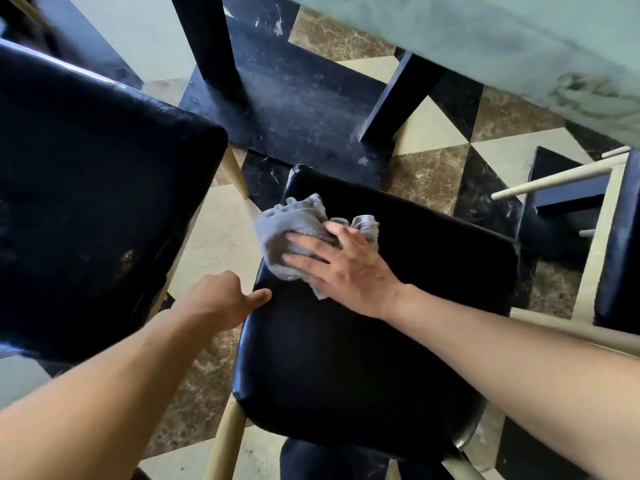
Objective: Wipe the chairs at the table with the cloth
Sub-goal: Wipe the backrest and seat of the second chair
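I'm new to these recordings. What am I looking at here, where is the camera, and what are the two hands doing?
There is one picture, taken by a wide-angle camera on a person's head, looking down at their bare arms; no robot. The right hand presses a crumpled grey cloth flat onto the black padded chair seat. The left hand grips the seat's left edge, thumb on top. A second black chair seat stands to the left, the pale table above, on a patterned tile floor.
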The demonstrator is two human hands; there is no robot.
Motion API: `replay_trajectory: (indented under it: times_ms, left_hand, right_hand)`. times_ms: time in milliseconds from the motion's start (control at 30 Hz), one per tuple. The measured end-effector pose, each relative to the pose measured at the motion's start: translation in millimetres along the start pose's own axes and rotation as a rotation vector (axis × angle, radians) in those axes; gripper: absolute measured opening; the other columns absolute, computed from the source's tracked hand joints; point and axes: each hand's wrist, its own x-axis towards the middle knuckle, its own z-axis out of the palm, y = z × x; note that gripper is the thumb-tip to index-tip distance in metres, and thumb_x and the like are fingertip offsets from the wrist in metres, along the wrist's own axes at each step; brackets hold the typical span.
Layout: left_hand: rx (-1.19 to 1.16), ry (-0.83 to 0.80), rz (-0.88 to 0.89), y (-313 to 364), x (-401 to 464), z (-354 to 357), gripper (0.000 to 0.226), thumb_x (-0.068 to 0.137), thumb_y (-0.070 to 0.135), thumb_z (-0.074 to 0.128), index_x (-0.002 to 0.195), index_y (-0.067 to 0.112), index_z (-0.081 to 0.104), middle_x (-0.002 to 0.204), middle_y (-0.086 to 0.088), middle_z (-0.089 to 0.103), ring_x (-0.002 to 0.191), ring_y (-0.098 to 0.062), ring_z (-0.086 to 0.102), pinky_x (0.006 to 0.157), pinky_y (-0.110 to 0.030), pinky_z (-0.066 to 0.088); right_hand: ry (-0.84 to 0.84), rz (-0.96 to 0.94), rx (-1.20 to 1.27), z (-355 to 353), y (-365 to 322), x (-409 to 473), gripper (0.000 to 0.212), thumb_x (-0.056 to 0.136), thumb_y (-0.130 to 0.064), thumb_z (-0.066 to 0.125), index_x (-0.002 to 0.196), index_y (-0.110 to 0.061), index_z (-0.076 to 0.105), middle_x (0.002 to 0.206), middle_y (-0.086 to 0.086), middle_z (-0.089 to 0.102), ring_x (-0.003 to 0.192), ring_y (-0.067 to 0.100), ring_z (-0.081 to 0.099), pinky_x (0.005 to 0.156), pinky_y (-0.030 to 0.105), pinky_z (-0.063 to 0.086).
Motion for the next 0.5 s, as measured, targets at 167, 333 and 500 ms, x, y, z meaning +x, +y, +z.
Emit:
replay_trajectory:
  times_ms: [167,333,500]
  left_hand:
    - [-0.015,0.012,0.005,-11,-9,-6,0.051,0.090,0.056,0.058,0.065,0.012,0.052,0.070,-0.008,0.063,0.058,-0.021,0.053,0.057,-0.030,0.043]
    - [-0.068,0.268,0.023,-13,-16,-25,0.026,0.091,0.023,0.049,0.074,0.006,0.060,0.079,-0.013,0.068,0.064,-0.031,0.061,0.070,-0.041,0.058]
    - [-0.005,0.325,0.065,-2,-24,-42,0.030,0.092,0.030,0.046,0.075,0.011,0.062,0.082,-0.012,0.068,0.070,-0.035,0.064,0.070,-0.043,0.059]
  right_hand:
    - [0.017,0.520,0.028,-4,22,28,0.055,0.096,-0.052,0.054,0.148,-0.037,0.048,0.159,-0.006,0.039,0.128,0.041,0.043,0.111,0.056,0.035]
    - [0.049,0.825,0.145,-3,-17,92,0.049,0.100,-0.051,0.041,0.144,-0.035,0.051,0.155,0.000,0.041,0.125,0.042,0.038,0.106,0.051,0.033]
    - [-0.090,0.349,0.042,1,-62,64,0.058,0.099,-0.049,0.046,0.153,-0.030,0.036,0.155,0.003,0.038,0.115,0.040,0.044,0.098,0.048,0.044]
